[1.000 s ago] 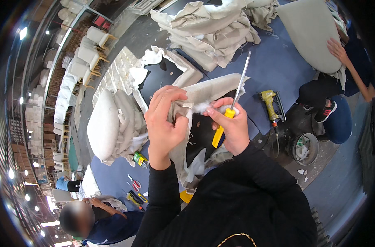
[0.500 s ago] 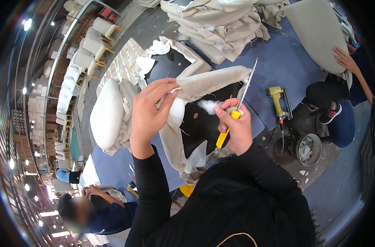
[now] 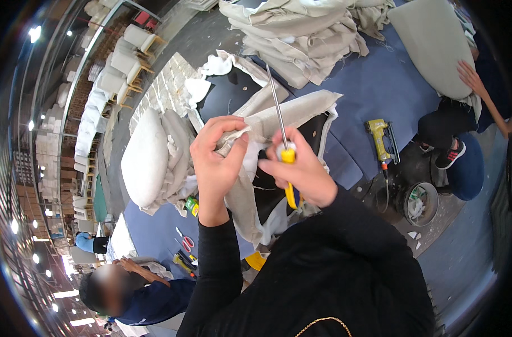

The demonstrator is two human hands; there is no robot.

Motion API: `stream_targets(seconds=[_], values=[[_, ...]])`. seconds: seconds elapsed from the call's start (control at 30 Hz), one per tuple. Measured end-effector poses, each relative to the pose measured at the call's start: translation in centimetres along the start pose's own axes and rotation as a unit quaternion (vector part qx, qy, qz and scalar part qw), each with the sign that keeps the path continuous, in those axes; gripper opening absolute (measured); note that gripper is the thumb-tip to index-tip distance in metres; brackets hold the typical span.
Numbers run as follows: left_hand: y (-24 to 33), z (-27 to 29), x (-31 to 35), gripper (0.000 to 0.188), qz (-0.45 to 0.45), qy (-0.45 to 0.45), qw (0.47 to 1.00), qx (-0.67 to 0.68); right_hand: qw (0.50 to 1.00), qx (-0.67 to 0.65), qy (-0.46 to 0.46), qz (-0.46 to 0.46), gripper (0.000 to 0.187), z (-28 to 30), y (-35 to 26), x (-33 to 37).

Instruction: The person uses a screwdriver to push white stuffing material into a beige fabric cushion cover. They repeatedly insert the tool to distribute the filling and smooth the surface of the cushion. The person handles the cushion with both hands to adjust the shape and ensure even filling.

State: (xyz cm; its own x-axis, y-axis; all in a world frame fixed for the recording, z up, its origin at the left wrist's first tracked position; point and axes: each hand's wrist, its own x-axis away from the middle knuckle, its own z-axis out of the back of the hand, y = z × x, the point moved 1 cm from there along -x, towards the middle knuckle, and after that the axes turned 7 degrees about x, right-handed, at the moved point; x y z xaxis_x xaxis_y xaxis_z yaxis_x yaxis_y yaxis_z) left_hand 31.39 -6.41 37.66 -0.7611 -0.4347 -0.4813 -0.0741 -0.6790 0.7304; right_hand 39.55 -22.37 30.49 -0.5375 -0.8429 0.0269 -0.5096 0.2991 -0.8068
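Head view, one screwdriver [image 3: 288, 156] in right hand [image 3: 306, 174]

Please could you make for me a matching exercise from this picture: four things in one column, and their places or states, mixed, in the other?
Things:
1. Yellow-handled tool
2. Beige cloth edge
3. Scissors
4. Round bucket

Places or states:
A. Holds white and green scraps
B. Pinched by the left hand
C. Lies on the blue tabletop
D. Gripped in the right hand

Right pairs: 1-D, 2-B, 3-C, 4-A.
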Motion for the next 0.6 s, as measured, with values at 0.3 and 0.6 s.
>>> stream_targets(seconds=[0.3,0.6], values=[[-2.2,2.3,1.5,0.013,0.073,0.075,0.994,0.007,0.953,0.292,-0.073,0.034,0.031,3.4,1.5,7.4],[-2.8,3.0,2.1,0.016,0.096,0.08,0.991,0.05,0.858,0.495,-0.007,0.137,0.039,2.5,3.2,5.8]])
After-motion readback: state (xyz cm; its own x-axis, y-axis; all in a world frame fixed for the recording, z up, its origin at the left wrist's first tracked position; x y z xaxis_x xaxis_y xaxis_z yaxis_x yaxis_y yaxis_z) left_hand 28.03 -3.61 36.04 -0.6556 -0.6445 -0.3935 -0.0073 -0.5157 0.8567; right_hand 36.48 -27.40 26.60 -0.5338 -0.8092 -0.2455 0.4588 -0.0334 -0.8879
